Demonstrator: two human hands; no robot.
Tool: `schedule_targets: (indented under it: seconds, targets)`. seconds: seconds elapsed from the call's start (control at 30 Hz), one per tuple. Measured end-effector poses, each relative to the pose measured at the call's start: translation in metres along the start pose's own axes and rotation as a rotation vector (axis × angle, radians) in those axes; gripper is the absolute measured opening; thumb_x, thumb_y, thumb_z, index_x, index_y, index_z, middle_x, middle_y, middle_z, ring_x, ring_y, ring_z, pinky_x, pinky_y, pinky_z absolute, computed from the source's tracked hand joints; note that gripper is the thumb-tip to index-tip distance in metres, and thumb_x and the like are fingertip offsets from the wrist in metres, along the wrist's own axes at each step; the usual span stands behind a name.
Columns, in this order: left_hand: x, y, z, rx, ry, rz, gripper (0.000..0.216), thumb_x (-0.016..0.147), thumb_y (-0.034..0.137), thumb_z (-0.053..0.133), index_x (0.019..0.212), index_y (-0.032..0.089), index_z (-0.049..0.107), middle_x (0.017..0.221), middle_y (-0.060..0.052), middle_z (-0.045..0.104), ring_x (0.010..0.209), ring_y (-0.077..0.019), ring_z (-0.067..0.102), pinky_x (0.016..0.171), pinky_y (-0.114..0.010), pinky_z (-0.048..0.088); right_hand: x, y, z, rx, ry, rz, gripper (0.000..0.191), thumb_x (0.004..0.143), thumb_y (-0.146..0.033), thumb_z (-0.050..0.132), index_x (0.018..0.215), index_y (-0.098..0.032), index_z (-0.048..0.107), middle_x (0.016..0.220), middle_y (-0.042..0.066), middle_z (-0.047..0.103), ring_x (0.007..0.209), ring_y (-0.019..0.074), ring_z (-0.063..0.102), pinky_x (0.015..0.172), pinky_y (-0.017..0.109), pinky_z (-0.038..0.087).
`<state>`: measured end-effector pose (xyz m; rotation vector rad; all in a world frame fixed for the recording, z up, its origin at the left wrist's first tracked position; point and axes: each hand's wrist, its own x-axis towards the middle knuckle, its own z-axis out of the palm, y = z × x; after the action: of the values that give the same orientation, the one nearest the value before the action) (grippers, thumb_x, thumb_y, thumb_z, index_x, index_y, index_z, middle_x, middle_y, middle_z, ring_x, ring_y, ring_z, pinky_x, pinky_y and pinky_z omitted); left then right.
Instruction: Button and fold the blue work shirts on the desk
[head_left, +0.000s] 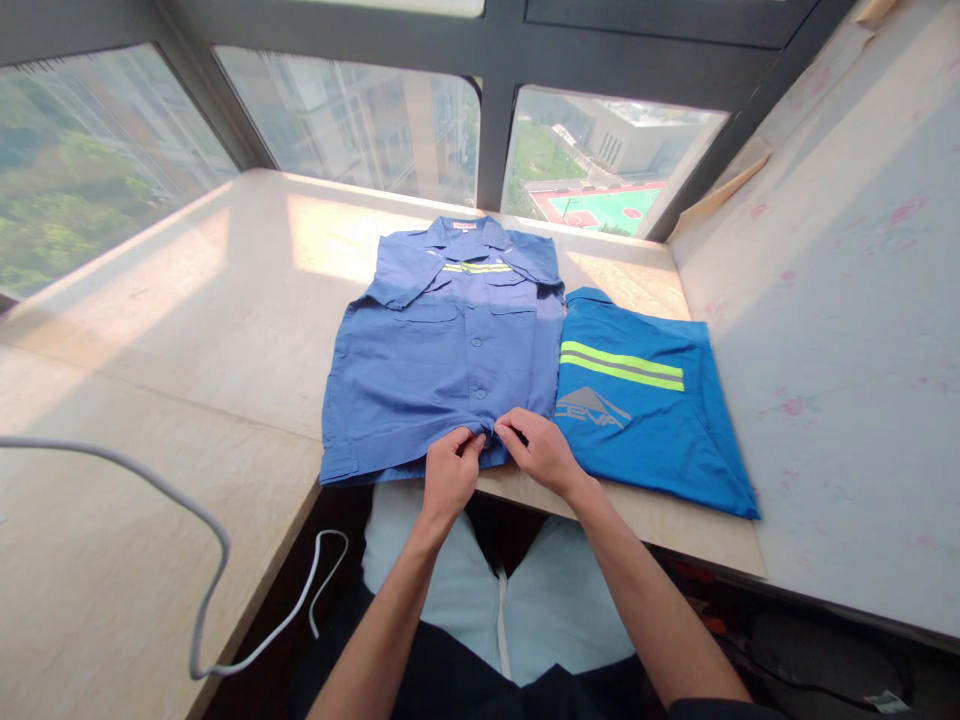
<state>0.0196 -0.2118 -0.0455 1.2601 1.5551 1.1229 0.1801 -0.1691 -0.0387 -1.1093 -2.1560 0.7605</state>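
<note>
A blue short-sleeved work shirt (420, 370) lies front up on the stone ledge, collar toward the window, its sleeves folded in over the chest. A yellow reflective stripe crosses its upper part, and buttons run down the middle. At the bottom hem, my left hand (452, 468) pinches the cloth beside the button line. Just to its right, my right hand (541, 450) is closed on the same hem with thumb and finger. The fingertips of both hands nearly meet there; whether a button is between them I cannot make out.
Right of the shirt lies a folded brighter blue garment (637, 400) with a yellow-grey stripe and grey lettering. A white cable (217, 530) loops over the left ledge (150, 400) and its edge. Windows (352, 120) stand behind; a floral-papered wall (840, 330) bounds the right.
</note>
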Motion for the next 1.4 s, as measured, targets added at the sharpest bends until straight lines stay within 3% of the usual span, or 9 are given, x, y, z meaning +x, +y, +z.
schedule_targets:
  seconds: [0.4,0.6,0.77,1.03,1.17,1.3,1.4]
  targets:
    - [-0.001,-0.006,0.002,-0.024,0.092,-0.016,0.026,0.082,0.034,0.06,0.06,0.019,0.056,0.055,0.003,0.051,0.054,-0.0112,0.047,0.053,-0.023,0.037,0.004,-0.01,0.01,-0.033,0.07,0.144,0.019,0.094,-0.023,0.048,0.082,-0.021,0.061,0.082,0.004,0.067,0.076,0.018,0.06,0.072,0.028,0.043]
    - [-0.001,-0.004,0.003,-0.081,0.152,0.004,0.023,0.08,0.033,0.062,0.063,0.018,0.062,0.053,0.003,0.052,0.051,-0.0104,0.047,0.05,-0.022,0.037,0.008,-0.015,0.009,0.074,0.077,0.199,0.021,0.094,-0.027,0.046,0.081,-0.021,0.062,0.083,0.004,0.068,0.078,0.0181,0.061,0.074,0.028,0.044]
    - [0.002,-0.005,0.004,-0.139,0.21,-0.003,0.021,0.077,0.035,0.065,0.066,0.017,0.068,0.053,0.002,0.056,0.049,-0.0105,0.049,0.05,-0.022,0.043,0.012,-0.018,0.011,0.175,0.088,0.281,0.024,0.092,-0.03,0.047,0.077,-0.02,0.063,0.074,0.001,0.065,0.069,0.016,0.057,0.065,0.027,0.042]
    - [0.0,-0.015,0.008,-0.227,0.304,0.016,0.023,0.075,0.037,0.068,0.066,0.016,0.068,0.054,0.002,0.056,0.049,-0.0097,0.048,0.05,-0.023,0.043,0.022,-0.02,0.014,0.31,0.074,0.373,0.022,0.085,-0.032,0.049,0.071,-0.02,0.061,0.066,-0.002,0.061,0.064,0.0149,0.055,0.062,0.026,0.041]
    - [0.002,-0.013,0.007,-0.287,0.314,0.026,0.022,0.077,0.037,0.067,0.077,0.015,0.067,0.061,0.002,0.059,0.051,-0.009,0.049,0.052,-0.022,0.044,0.025,-0.023,0.016,0.361,0.062,0.345,0.022,0.085,-0.033,0.049,0.073,-0.019,0.061,0.067,-0.002,0.061,0.065,0.0146,0.054,0.062,0.026,0.041]
    - [-0.006,-0.006,0.005,-0.205,0.296,0.024,0.024,0.084,0.039,0.063,0.078,0.017,0.059,0.062,0.003,0.056,0.055,-0.01,0.052,0.055,-0.022,0.045,0.023,-0.028,0.02,0.325,0.127,0.299,0.022,0.088,-0.032,0.049,0.075,-0.019,0.061,0.071,-0.001,0.062,0.067,0.0149,0.055,0.065,0.026,0.042]
    - [-0.025,0.004,0.001,-0.033,0.463,0.114,0.022,0.085,0.038,0.065,0.081,0.019,0.055,0.069,0.003,0.054,0.056,-0.0095,0.05,0.055,-0.022,0.044,0.019,-0.031,0.022,0.305,0.177,0.267,0.023,0.091,-0.031,0.049,0.076,-0.02,0.062,0.072,0.0,0.063,0.069,0.0156,0.056,0.067,0.027,0.044]
